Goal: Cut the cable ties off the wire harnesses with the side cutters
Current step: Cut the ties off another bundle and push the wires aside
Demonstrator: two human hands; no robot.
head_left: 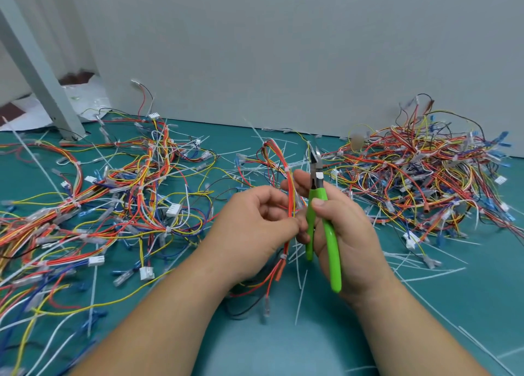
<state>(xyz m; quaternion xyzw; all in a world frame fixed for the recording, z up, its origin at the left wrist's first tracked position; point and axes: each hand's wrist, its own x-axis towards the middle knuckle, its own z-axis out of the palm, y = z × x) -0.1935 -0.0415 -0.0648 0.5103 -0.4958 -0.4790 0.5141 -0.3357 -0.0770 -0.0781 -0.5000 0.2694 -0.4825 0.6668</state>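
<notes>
At frame centre the left hand (255, 228) pinches a red-and-orange wire harness (290, 194) upright between thumb and fingers. Just beside it, the right hand (351, 234) curls round the green-handled side cutters (331, 242), blades up and seemingly slightly parted. A left heap (127, 191) and a right heap (419, 177) of harnesses lie on the teal mat (283, 347).
</notes>
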